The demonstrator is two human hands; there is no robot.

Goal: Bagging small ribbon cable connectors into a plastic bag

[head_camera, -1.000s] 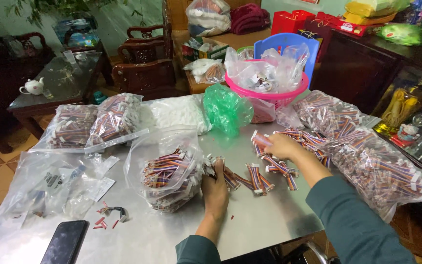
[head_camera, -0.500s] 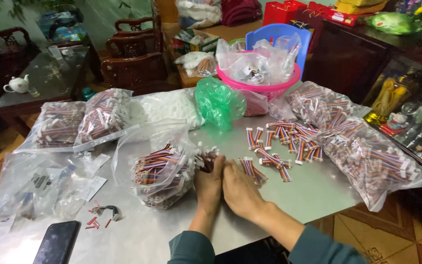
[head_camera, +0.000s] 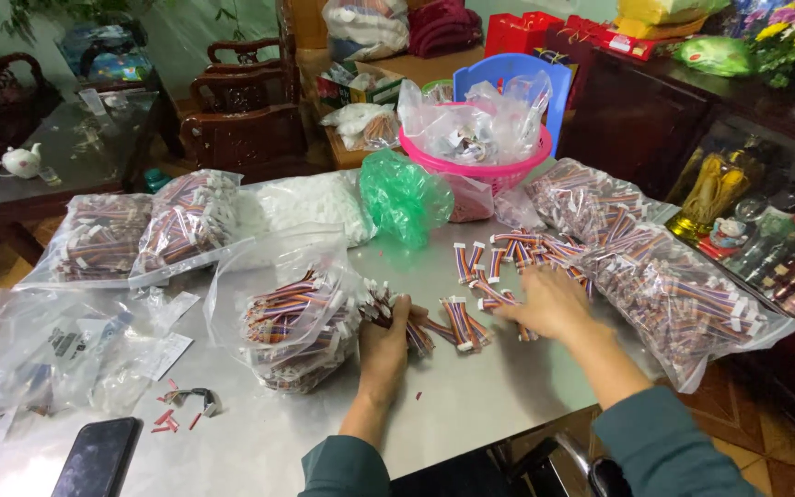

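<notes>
head view: looking down on a steel table [head_camera: 471, 405] with both forearms reaching in from the near edge.
left hand [head_camera: 386, 342]: knuckles up, fingers curled shut around a bunch of short striped wire harnesses [head_camera: 396, 313] at the mouth of an open clear bag [head_camera: 292, 317]; forearm runs straight up from the near edge.
right hand [head_camera: 552, 302]: palm down, fingers spread flat on loose harness bundles [head_camera: 499, 267]; it presses on them, nothing gripped; arm in a dark green sleeve [head_camera: 664, 446] comes in from the near right corner.
harness position: loose bundles lie mid-table, between the two hands and on toward the far edge; one bundle [head_camera: 462, 324] sits between the hands.
bags of harnesses: five counted, the open one by the left hand, two at the left edge [head_camera: 190, 221], two along the right edge [head_camera: 683, 294].
other bags: one white-filled bag [head_camera: 310, 204], one crumpled green bag [head_camera: 405, 195], flat clear bags at the left near corner [head_camera: 66, 354].
basket: one pink basket [head_camera: 471, 166] at the far edge, stuffed with clear plastic.
phone: one dark phone [head_camera: 98, 457] at the near left corner.
scraps: small red offcuts [head_camera: 172, 419] near the phone; too small to count.
</notes>
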